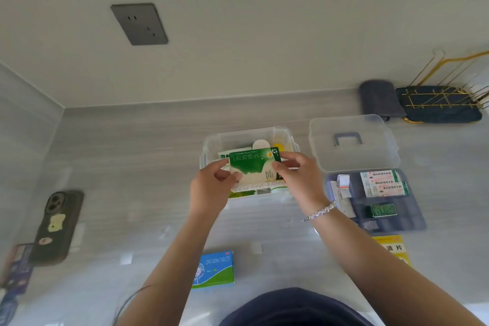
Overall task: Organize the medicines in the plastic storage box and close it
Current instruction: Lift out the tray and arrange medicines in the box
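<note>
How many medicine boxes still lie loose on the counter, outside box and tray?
2: a blue loratadine box near the person, between the forearms, and a yellow box just in front of the blue tray, partly cut off by the right arm.

A dark phone, lying camera side up with stickers on its case, is seen at about 8 o'clock on the pale grey worktop. Beside it, at the left edge, a blurred dark item with coloured print is partly cut off. A grey wall socket is set in the wall at 11 o'clock. At 2 o'clock, a folded grey cloth lies just beside a dark blue tray, over which a gold wire rack is placed.
</note>
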`<state>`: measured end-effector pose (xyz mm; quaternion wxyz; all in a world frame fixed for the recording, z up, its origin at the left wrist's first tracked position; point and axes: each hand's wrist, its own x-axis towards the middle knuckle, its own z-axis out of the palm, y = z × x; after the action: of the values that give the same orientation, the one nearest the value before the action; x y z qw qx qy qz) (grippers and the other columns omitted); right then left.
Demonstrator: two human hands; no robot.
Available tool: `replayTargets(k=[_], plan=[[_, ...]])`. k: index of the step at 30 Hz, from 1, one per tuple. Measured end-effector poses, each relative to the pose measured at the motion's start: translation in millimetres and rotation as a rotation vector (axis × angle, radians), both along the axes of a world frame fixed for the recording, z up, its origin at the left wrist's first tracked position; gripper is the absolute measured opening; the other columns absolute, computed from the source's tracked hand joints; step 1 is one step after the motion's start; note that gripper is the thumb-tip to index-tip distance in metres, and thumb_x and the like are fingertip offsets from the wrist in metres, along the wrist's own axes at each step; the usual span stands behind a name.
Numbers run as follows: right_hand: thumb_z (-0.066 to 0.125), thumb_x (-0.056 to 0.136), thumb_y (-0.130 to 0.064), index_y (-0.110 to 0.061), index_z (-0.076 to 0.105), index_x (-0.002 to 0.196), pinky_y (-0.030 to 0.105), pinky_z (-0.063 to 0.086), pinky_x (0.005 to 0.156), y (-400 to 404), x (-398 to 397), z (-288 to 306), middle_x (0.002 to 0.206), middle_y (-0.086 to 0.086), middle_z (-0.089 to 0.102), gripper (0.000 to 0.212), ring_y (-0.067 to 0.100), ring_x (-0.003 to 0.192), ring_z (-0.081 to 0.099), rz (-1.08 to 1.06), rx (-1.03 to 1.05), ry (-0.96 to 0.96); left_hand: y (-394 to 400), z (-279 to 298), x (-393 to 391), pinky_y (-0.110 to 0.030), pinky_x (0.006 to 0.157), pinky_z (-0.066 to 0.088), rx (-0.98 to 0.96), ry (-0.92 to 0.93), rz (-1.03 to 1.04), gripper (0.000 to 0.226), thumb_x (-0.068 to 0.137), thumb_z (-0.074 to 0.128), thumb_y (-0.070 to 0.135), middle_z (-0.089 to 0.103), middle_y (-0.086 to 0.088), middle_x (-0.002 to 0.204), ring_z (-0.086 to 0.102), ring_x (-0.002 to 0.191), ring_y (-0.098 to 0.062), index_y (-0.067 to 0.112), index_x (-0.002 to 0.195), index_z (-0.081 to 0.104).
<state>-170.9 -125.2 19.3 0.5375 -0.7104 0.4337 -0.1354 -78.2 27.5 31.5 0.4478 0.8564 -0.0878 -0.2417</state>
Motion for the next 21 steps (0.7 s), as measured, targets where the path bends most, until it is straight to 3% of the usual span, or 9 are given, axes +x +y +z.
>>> replayTargets(k=[3,5,7,9,11,16,19,21], plan=[[0.07,0.076,-0.024,-0.016,0.066,0.102,0.038,0.055,0.074,0,23,-15,0.083,-0.004,0.068,0.027,0.017,0.075,0.062,0.083,0.0,0.087,1,-5,22,-0.018,0.062,0.042,0.128,-0.031,-0.061,0.044,0.08,0.068,0.025,0.067,0.008,0.074,0.059,0.071,-0.008,0.015,0.122,0.059],[0.069,0.074,-0.028,-0.015,0.064,0.096,0.031,0.051,0.066,-2,34,-25,0.081,-0.004,0.066,0.026,0.015,0.073,0.059,0.162,-0.041,0.188,-1,-7,34,-0.021,0.059,0.042,0.229,-0.045,-0.115,0.043,0.08,0.067,0.024,0.063,0.006,0.072,0.057,0.062,-0.009,0.013,0.121,0.059],[0.069,0.073,-0.028,-0.011,0.062,0.078,0.023,0.038,0.052,-5,39,-32,0.066,-0.002,0.059,0.019,0.014,0.062,0.052,0.276,-0.138,0.313,-6,-10,42,-0.021,0.05,0.04,0.323,-0.036,-0.182,0.042,0.081,0.066,0.022,0.063,0.002,0.078,0.055,0.055,-0.008,0.013,0.121,0.056],[0.069,0.071,-0.028,-0.006,0.053,0.057,0.022,0.029,0.046,-7,42,-38,0.051,0.002,0.047,0.03,0.017,0.05,0.042,0.386,-0.207,0.402,-13,-14,43,-0.023,0.052,0.04,0.462,-0.033,-0.335,0.04,0.083,0.063,0.02,0.063,-0.006,0.096,0.056,0.061,-0.013,0.012,0.12,0.052],[0.07,0.07,-0.031,-0.014,0.036,0.046,0.022,0.026,0.043,-8,45,-40,0.044,-0.002,0.037,0.045,0.014,0.043,0.036,0.48,-0.255,0.468,-20,-20,40,-0.024,0.057,0.044,0.566,-0.04,-0.479,0.034,0.084,0.058,0.016,0.061,-0.008,0.1,0.057,0.071,-0.018,0.009,0.117,0.052],[0.072,0.073,-0.034,-0.016,0.034,0.044,0.02,0.025,0.044,-8,48,-49,0.048,-0.003,0.039,0.051,0.008,0.045,0.037,0.563,-0.212,0.547,-30,-24,42,-0.027,0.062,0.047,0.603,-0.01,-0.524,0.036,0.088,0.057,0.019,0.061,-0.011,0.102,0.063,0.083,-0.025,0.002,0.118,0.047],[0.072,0.075,-0.032,-0.013,0.041,0.046,0.019,0.03,0.045,-10,50,-52,0.053,0.002,0.048,0.046,0.011,0.047,0.043,0.54,-0.156,0.551,-34,-20,49,-0.022,0.048,0.04,0.592,0.098,-0.514,0.058,0.089,0.058,0.027,0.057,-0.011,0.111,0.061,0.069,-0.021,0.001,0.133,0.03],[0.071,0.076,-0.029,-0.007,0.054,0.055,0.018,0.034,0.046,-10,51,-52,0.062,0.011,0.061,0.035,0.016,0.053,0.051,0.515,-0.138,0.545,-33,-18,54,-0.026,0.049,0.048,0.571,0.183,-0.49,0.066,0.089,0.056,0.032,0.054,-0.011,0.119,0.065,0.061,-0.019,0.006,0.139,0.022]])
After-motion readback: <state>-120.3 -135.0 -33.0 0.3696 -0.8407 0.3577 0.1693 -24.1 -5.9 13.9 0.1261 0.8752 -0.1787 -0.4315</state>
